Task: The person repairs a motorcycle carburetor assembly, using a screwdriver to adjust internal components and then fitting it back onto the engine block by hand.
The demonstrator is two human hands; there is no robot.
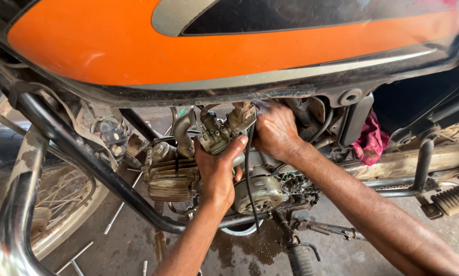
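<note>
I look down at a motorcycle with an orange fuel tank (188, 46). My left hand (216, 171) cups a dirty metal carburetor (224, 130) from below, thumb against its side. My right hand (275, 130) reaches in from the right, fingers closed on the carburetor's rear end under the tank. A thin black hose (248, 168) hangs down between both hands. Left of the carburetor sits the finned engine cylinder (169, 176); below my hands is the round engine side cover (260, 191).
A black frame tube (86, 158) runs diagonally on the left, with a chrome guard bar (12, 220) and spoked front wheel (66, 199). A red rag (370, 140) is tucked at right. Footrest (454, 198), kick lever (326, 230) and an oil-stained concrete floor (250, 250) lie below.
</note>
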